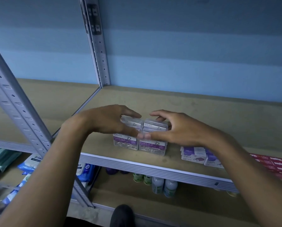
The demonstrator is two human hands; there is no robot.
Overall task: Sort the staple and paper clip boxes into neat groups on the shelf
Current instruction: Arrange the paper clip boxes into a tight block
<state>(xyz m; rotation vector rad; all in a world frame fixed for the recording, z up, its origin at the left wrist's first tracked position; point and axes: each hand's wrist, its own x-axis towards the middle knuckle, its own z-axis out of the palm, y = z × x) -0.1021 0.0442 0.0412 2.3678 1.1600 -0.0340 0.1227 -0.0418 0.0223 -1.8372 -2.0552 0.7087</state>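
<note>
1. Shelf board, tan with a grey metal front rim; holds all the boxes near its front edge.
2. Red staple boxes, flat row at far right.
3. Clear paper clip boxes, purple "PAPER CLIP" labels, silver clips visible inside; stacked two high, side by side, touching.
4. White-and-purple staple boxes, just right of the clip boxes, apart from them; contents not visible.
5. Left hand: fingers curled around upper left clip box.
6. Right hand: fingers cupped on upper right clip box.
7. Lower shelf: small bottles, upright.
</note>
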